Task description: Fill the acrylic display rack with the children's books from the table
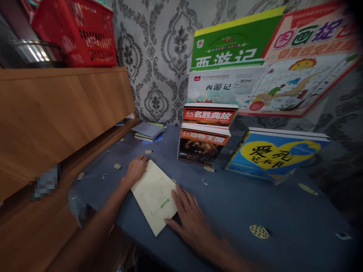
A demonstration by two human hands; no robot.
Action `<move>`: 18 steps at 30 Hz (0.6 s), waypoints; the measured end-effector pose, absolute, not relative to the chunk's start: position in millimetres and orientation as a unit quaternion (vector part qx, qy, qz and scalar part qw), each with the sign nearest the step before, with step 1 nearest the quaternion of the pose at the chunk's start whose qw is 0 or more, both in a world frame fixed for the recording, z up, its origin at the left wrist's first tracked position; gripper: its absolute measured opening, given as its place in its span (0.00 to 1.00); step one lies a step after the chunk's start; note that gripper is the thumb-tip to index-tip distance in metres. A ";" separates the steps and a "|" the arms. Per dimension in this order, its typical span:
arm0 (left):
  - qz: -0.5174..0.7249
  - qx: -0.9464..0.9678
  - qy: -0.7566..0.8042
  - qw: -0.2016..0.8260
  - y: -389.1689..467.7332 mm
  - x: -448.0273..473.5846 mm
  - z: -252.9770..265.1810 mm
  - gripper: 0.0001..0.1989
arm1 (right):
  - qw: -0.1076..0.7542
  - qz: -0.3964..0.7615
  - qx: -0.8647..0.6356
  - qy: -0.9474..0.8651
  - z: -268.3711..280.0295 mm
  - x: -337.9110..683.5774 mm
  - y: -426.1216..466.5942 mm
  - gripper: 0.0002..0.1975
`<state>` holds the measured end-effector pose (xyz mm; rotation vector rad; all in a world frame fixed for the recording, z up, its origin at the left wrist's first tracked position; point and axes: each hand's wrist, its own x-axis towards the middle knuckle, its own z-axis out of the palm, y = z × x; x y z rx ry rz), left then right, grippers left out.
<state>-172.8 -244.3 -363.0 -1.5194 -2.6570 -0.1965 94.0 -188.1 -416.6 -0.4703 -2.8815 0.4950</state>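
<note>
Hands apart here: left hand point(137, 168) curled at the far-left edge of the pale booklet point(153, 190), whether pinching I can't tell; right hand point(191, 213) at its right edge, thumb and fingers spread. The booklet lies between them on the blue tablecloth point(232, 204), a small book stack point(149, 130) beyond.

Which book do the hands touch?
The cream book, flat on the table, left hand and right hand at its edges; neither touches the other books.

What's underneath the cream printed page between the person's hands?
Dark blue tablecloth shows around the page, but whatever lies directly beneath it is covered. The left hand and right hand, at its edges, hide more tablecloth.
</note>
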 end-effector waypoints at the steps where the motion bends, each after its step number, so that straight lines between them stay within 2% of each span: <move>1: -0.060 -0.490 -0.869 0.035 -244.7 -171.8 -362.4 0.18 | 0.082 0.174 -0.159 -0.968 -415.7 94.2 -188.0 0.40; 5: -0.055 -0.473 -0.879 0.030 -248.0 -167.0 -360.3 0.17 | 0.064 0.195 -0.163 -0.965 -417.4 96.4 -186.7 0.42; 9: -0.017 -0.472 -0.880 0.054 -254.7 -157.0 -358.7 0.19 | 0.081 0.186 -0.143 -0.969 -445.2 93.5 -181.4 0.48; 10: -0.008 -0.466 -0.883 0.060 -256.0 -155.1 -359.1 0.19 | 0.097 0.174 -0.142 -0.970 -456.3 89.7 -177.9 0.45; 12: 0.011 -0.457 -0.887 0.067 -257.1 -152.3 -359.9 0.20 | 0.129 0.146 -0.153 -0.969 -479.1 78.7 -168.6 0.30; 13: 0.023 -0.453 -0.888 0.072 -257.1 -151.0 -359.8 0.22 | 0.138 0.137 -0.179 -0.964 -489.3 72.4 -163.7 0.25; 15: 0.043 -0.452 -0.889 0.053 -256.8 -147.6 -358.3 0.22 | 0.156 0.128 -0.239 -0.950 -504.3 60.9 -155.4 0.24; 18: 0.066 -0.451 -0.890 0.018 -258.3 -140.5 -355.6 0.24 | 0.176 0.103 -0.224 -0.953 -511.3 53.7 -147.7 0.24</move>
